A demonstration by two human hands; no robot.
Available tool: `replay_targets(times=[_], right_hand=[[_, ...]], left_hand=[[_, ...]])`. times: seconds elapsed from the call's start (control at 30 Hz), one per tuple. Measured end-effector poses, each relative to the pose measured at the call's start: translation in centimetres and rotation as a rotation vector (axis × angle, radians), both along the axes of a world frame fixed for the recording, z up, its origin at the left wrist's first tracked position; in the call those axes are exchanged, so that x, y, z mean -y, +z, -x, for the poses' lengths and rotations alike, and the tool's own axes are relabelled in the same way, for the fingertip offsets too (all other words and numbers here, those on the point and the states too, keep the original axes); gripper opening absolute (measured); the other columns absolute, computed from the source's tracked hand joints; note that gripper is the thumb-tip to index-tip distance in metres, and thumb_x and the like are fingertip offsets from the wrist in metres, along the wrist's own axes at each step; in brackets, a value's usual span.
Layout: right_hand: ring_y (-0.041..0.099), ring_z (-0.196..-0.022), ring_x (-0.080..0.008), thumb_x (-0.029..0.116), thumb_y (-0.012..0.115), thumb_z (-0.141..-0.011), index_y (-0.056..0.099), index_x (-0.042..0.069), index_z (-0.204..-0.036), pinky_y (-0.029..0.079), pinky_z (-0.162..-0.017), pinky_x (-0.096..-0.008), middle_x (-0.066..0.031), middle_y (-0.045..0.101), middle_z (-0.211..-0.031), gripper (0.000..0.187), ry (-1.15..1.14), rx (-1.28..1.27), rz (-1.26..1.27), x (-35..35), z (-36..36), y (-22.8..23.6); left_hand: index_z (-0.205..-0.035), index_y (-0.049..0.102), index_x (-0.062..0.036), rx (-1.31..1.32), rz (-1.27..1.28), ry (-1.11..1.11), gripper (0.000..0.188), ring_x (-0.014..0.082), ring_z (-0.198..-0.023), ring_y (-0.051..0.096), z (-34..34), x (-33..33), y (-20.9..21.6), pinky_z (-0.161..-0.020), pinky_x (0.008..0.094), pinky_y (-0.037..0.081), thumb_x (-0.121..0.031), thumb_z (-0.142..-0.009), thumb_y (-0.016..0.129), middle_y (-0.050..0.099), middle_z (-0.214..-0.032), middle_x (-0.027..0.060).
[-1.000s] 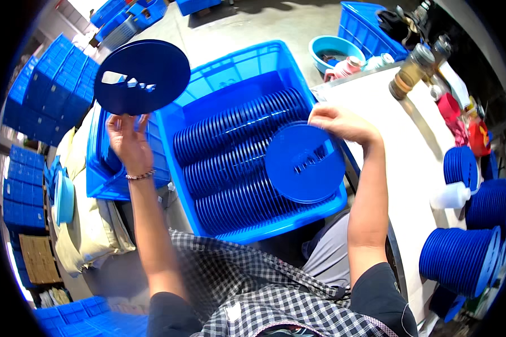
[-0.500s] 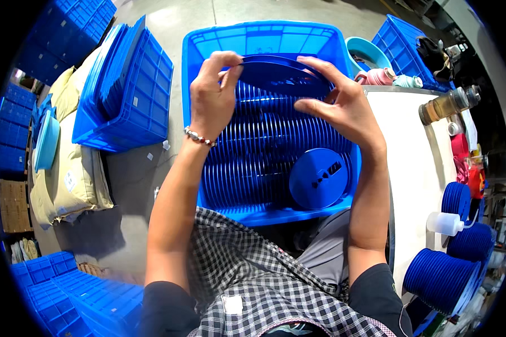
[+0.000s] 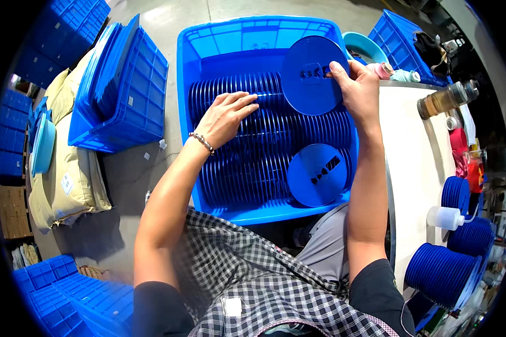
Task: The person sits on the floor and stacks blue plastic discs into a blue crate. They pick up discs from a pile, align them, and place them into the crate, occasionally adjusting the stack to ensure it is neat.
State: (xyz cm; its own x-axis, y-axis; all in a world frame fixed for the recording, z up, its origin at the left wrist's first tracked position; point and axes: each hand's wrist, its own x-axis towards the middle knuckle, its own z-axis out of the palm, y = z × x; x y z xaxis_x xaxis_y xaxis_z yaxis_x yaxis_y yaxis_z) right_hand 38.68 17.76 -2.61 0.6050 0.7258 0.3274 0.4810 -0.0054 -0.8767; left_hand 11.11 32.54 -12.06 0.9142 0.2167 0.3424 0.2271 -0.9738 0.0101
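A blue plastic bin (image 3: 208,38) stands before me, filled with rows of thin blue discs (image 3: 236,177) set on edge. My right hand (image 3: 361,90) grips a round blue disc (image 3: 309,84) by its right rim, thumb across the face beside dark cut-outs. That disc faces me over the right end of the far row. My left hand (image 3: 225,117), with a beaded bracelet on the wrist, rests fingers stretched on top of the discs at the middle left. Another blue disc (image 3: 315,182) with dark cut-outs leans facing up at the near right of the bin.
Left of the bin is a blue crate (image 3: 138,92) of stacked blue sheets, beside beige sacks (image 3: 73,180). On the right, a white table (image 3: 413,157) carries a brown-tinted bottle (image 3: 447,101), a white squeeze bottle (image 3: 445,218) and blue cord spools (image 3: 438,275). A turquoise basin (image 3: 368,45) sits behind.
The disc, earlier between both hands and tilted nearly flat, now faces me in my right hand, farther right. My left hand has released it and come down onto the discs in the bin.
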Motion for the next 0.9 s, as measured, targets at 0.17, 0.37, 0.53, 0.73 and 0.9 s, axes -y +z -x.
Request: replay_targets(times=[0.17, 0.37, 0.53, 0.73, 0.9], right_hand=[[0.067, -0.066, -0.0112, 0.027, 0.072, -0.097, 0.073, -0.003, -0.085, 0.051, -0.060, -0.0264, -0.0094, 0.075, -0.076, 0.032, 0.007, -0.015, 0.008, -0.2, -0.2, -0.3], [0.068, -0.068, -0.0103, 0.028, 0.073, -0.097, 0.073, -0.002, -0.086, 0.052, -0.062, -0.0254, -0.0095, 0.076, -0.078, 0.032, 0.040, -0.072, 0.036, -0.1, 0.4, 0.1], [0.067, -0.068, -0.0097, 0.029, 0.073, -0.097, 0.073, -0.002, -0.087, 0.052, -0.062, -0.0259, -0.0081, 0.075, -0.077, 0.032, 0.029, -0.047, 0.061, -0.2, 0.8, 0.4], [0.064, -0.064, -0.0092, 0.029, 0.071, -0.098, 0.073, -0.001, -0.085, 0.049, -0.058, -0.0258, -0.0074, 0.074, -0.074, 0.034, 0.052, -0.074, 0.062, -0.5, 1.7, 0.4], [0.064, -0.061, -0.0129, 0.031, 0.069, -0.099, 0.073, -0.002, -0.083, 0.049, -0.057, -0.0289, -0.0093, 0.072, -0.071, 0.036, 0.011, -0.002, 0.099, -0.9, 4.5, 0.7]], left_hand=[[-0.125, 0.070, -0.0126, -0.057, -0.050, -0.005, 0.039, 0.0224, -0.136, 0.054, -0.2, -0.4, -0.2, -0.112, 0.0414, 0.040, -0.001, -0.088, 0.066, 0.062, -0.143, 0.0037], [-0.115, 0.071, -0.0124, -0.012, -0.085, 0.010, 0.024, 0.0207, -0.130, 0.054, -0.8, -0.6, 0.0, -0.109, 0.0409, 0.036, -0.010, -0.091, 0.069, 0.063, -0.133, 0.0024], [-0.109, 0.069, -0.0125, 0.001, -0.076, -0.018, 0.018, 0.0189, -0.129, 0.055, -1.2, -0.9, -0.1, -0.108, 0.0406, 0.035, -0.014, -0.092, 0.068, 0.065, -0.129, 0.0017], [-0.116, 0.065, -0.0136, 0.047, -0.054, 0.010, 0.032, 0.0210, -0.119, 0.056, -1.8, -1.7, -0.1, -0.101, 0.0373, 0.039, -0.005, -0.086, 0.069, 0.063, -0.125, 0.0001], [-0.121, 0.067, -0.0186, -0.018, -0.003, 0.070, 0.039, 0.0201, -0.116, 0.054, -2.1, -1.7, 0.2, -0.099, 0.0362, 0.040, -0.001, -0.085, 0.068, 0.062, -0.125, -0.0011]])
